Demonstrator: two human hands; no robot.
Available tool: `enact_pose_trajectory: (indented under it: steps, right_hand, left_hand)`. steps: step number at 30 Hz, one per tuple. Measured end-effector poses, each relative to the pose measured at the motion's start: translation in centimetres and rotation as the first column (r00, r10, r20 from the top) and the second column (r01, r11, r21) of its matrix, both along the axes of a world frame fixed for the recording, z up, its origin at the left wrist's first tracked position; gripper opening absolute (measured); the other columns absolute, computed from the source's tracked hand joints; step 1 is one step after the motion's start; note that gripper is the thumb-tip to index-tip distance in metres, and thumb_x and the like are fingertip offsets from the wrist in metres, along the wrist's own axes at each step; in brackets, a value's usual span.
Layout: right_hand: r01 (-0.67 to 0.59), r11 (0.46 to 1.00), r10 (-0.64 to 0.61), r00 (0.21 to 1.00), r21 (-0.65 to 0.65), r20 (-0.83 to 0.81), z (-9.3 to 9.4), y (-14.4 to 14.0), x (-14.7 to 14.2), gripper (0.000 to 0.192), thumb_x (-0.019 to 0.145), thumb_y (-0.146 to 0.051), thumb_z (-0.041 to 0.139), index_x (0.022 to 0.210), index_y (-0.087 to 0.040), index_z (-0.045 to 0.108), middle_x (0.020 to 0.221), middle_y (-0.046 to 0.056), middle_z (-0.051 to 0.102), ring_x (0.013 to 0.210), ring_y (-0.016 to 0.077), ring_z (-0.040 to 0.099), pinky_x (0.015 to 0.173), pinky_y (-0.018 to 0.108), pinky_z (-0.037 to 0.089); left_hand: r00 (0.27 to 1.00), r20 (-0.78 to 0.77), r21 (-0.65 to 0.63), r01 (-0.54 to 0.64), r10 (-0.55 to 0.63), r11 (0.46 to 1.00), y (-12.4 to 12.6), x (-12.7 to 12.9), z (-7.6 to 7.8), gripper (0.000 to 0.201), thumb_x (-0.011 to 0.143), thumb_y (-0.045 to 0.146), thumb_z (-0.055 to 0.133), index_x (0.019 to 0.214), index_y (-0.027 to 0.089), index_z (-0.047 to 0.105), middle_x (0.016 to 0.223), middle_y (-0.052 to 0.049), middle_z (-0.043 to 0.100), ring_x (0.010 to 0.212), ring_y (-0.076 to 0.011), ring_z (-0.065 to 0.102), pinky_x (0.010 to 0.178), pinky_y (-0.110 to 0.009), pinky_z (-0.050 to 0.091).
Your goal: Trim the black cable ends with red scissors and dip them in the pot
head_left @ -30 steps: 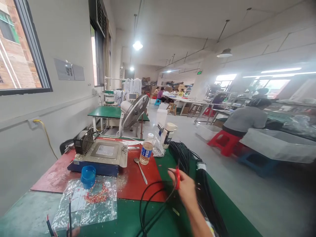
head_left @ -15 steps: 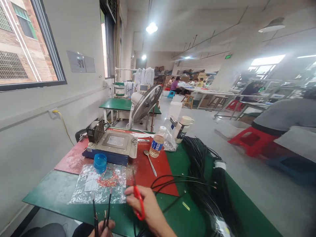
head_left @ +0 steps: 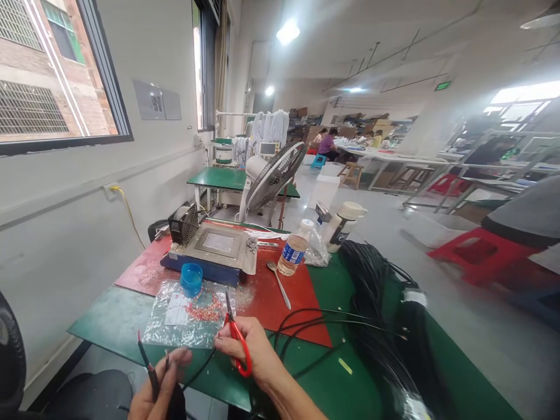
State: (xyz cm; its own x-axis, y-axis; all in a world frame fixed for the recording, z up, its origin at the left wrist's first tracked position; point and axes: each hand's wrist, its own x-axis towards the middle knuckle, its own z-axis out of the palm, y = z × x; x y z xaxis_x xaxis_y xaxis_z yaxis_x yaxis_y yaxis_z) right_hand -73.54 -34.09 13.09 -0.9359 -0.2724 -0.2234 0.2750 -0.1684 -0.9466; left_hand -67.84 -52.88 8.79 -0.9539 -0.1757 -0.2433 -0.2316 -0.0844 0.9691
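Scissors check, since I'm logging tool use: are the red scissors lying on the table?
No, the right hand holds the red scissors above the table edge, beside the left hand gripping cable ends.

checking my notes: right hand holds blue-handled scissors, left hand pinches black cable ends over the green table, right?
Not quite: the head view shows the scissors in the right hand have red handles. The left hand does pinch black cable ends at the green table.

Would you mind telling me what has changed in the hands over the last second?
The right hand, gripping the red scissors, drew back from the black cable bundle toward the left hand, which came into view holding cable ends. The items on the bench stayed put.
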Motion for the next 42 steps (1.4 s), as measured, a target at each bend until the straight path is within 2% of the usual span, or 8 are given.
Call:
enact_pose_trajectory:
  steps: [4, 8, 12, 19, 24, 29, 32, 42]
  right_hand:
    - [-0.071, 0.997, 0.072, 0.995, 0.015, -0.065, -0.8, -0.8, 0.4, 0.039, 0.056, -0.045, 0.079, 0.061, -0.011, 0.061, 0.043, -0.005, 0.042, 0.036, 0.0042, 0.035, 0.037, 0.017, 0.024]
    - [-0.049, 0.997, 0.059, 0.983, 0.061, -0.174, -1.1, -1.3, 0.7, 0.035, 0.062, -0.043, 0.076, 0.062, -0.010, 0.063, 0.047, -0.003, 0.046, 0.044, 0.0054, 0.039, 0.044, 0.018, 0.026]
    - [-0.038, 0.998, 0.044, 0.989, 0.042, -0.143, -1.1, -1.5, 0.7, 0.038, 0.060, -0.046, 0.076, 0.063, -0.011, 0.062, 0.047, -0.003, 0.048, 0.046, 0.0062, 0.040, 0.045, 0.018, 0.027]
    - [-0.051, 0.989, 0.059, 0.997, -0.135, 0.057, -1.6, -2.0, 0.4, 0.049, 0.062, -0.058, 0.071, 0.070, -0.012, 0.057, 0.046, -0.005, 0.043, 0.038, 0.0061, 0.035, 0.038, 0.019, 0.024]
    - [-0.079, 0.979, 0.125, 0.961, 0.190, -0.246, -1.9, -0.6, 0.4, 0.046, 0.074, -0.059, 0.060, 0.084, -0.014, 0.060, 0.070, 0.000, 0.050, 0.061, 0.0095, 0.043, 0.056, 0.021, 0.033]
    - [-0.140, 0.812, 0.375, 0.870, 0.567, -0.322, -1.8, 1.4, 1.0, 0.040, 0.073, -0.057, 0.062, 0.078, -0.017, 0.060, 0.073, -0.002, 0.049, 0.066, 0.0108, 0.040, 0.059, 0.021, 0.028]
    - [-0.192, 0.744, 0.462, 0.840, 0.640, -0.285, -1.8, 1.8, 1.1, 0.042, 0.074, -0.057, 0.061, 0.065, -0.016, 0.054, 0.064, -0.003, 0.044, 0.061, 0.0095, 0.037, 0.055, 0.022, 0.023]
    - [-0.189, 0.676, 0.477, 0.849, 0.712, -0.228, -1.4, 1.6, 0.7, 0.047, 0.076, -0.049, 0.059, 0.056, -0.016, 0.032, 0.057, -0.005, 0.033, 0.056, 0.0070, 0.028, 0.051, 0.023, 0.016]
  left_hand:
    - [0.994, -0.074, -0.170, 0.063, -0.077, 0.983, 0.9, -1.0, 2.1, 0.054, 0.073, 0.058, 0.059, 0.108, 0.019, 0.066, 0.097, -0.007, 0.070, 0.089, -0.0241, 0.061, 0.090, -0.032, 0.046]
    - [0.993, -0.074, 0.045, 0.099, -0.095, 0.994, 3.3, -1.5, 2.4, 0.051, 0.065, 0.055, 0.070, 0.093, 0.014, 0.070, 0.053, -0.002, 0.060, 0.055, -0.0161, 0.055, 0.057, -0.025, 0.047]
    - [0.997, 0.069, 0.344, -0.047, 0.025, 0.938, 4.4, -1.4, 2.2, 0.049, 0.047, 0.050, 0.083, 0.075, 0.012, 0.070, 0.054, -0.002, 0.060, 0.038, -0.0041, 0.038, 0.040, -0.018, 0.027]
    - [0.978, 0.194, 0.355, -0.001, -0.073, 0.935, 4.1, -0.9, 3.4, 0.043, 0.053, 0.051, 0.080, 0.064, 0.013, 0.062, 0.045, 0.005, 0.041, 0.043, -0.0021, 0.025, 0.041, -0.014, 0.012]
    - [0.971, 0.233, 0.387, -0.046, -0.050, 0.921, 3.5, -0.8, 3.9, 0.044, 0.055, 0.046, 0.079, 0.083, 0.015, 0.065, 0.062, 0.001, 0.053, 0.045, -0.0016, 0.028, 0.039, -0.012, 0.013]
    - [0.965, 0.259, 0.350, -0.118, 0.025, 0.929, 3.4, -1.0, 4.2, 0.048, 0.054, 0.043, 0.080, 0.089, 0.014, 0.066, 0.062, 0.001, 0.053, 0.045, -0.0028, 0.033, 0.038, -0.013, 0.019]
    - [0.972, 0.235, 0.330, -0.085, 0.005, 0.940, 3.4, -1.3, 3.7, 0.044, 0.056, 0.045, 0.078, 0.084, 0.013, 0.065, 0.059, 0.003, 0.050, 0.042, -0.0010, 0.027, 0.038, -0.014, 0.013]
    - [0.982, 0.187, 0.277, -0.038, -0.015, 0.960, 3.1, -2.5, 2.1, 0.046, 0.053, 0.046, 0.081, 0.078, 0.010, 0.065, 0.053, 0.004, 0.048, 0.041, -0.0010, 0.028, 0.040, -0.015, 0.016]
